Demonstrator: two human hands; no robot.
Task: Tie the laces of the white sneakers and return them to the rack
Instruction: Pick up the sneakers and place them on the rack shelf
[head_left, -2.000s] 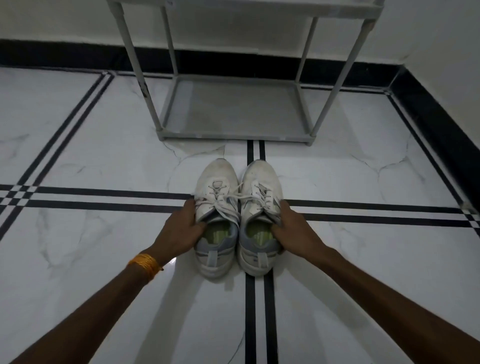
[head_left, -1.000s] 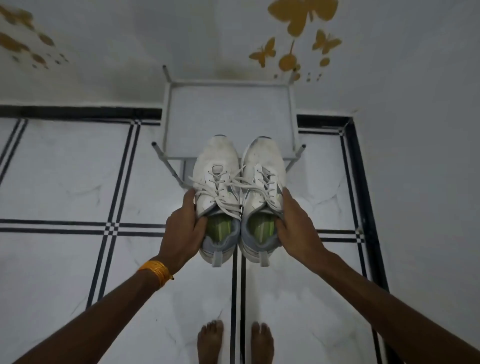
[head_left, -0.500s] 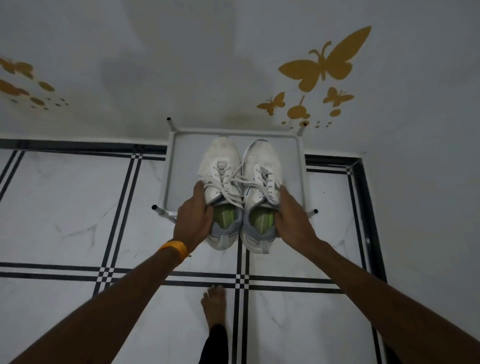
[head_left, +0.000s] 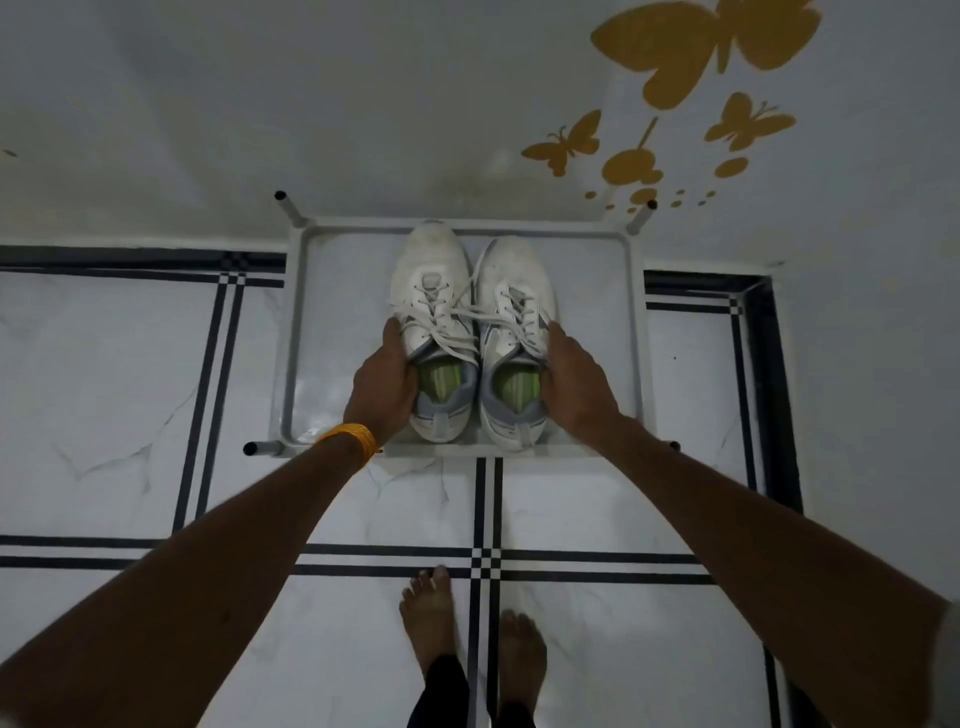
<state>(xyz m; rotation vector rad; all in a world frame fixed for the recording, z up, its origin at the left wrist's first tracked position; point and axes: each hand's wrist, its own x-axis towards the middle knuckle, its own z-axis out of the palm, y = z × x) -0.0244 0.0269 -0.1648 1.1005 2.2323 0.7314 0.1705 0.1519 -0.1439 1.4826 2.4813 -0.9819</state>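
Note:
Two white sneakers with green insoles sit side by side, toes toward the wall, on the top shelf of the grey rack. The left sneaker is gripped at its outer side by my left hand, thumb at the shoe's opening. My right hand grips the right sneaker the same way. Their white laces lie across both tongues and cross between the shoes; I cannot tell how they are knotted.
The rack stands against a white wall with yellow butterfly stickers. Four open post ends stick up at its corners, such as one post. My bare feet stand on white marble floor with black stripes. A wall closes the right side.
I stood up and lifted both sneakers from the floor. They moved forward over the rack's top shelf and now sit fully within its rim, my hands still around them.

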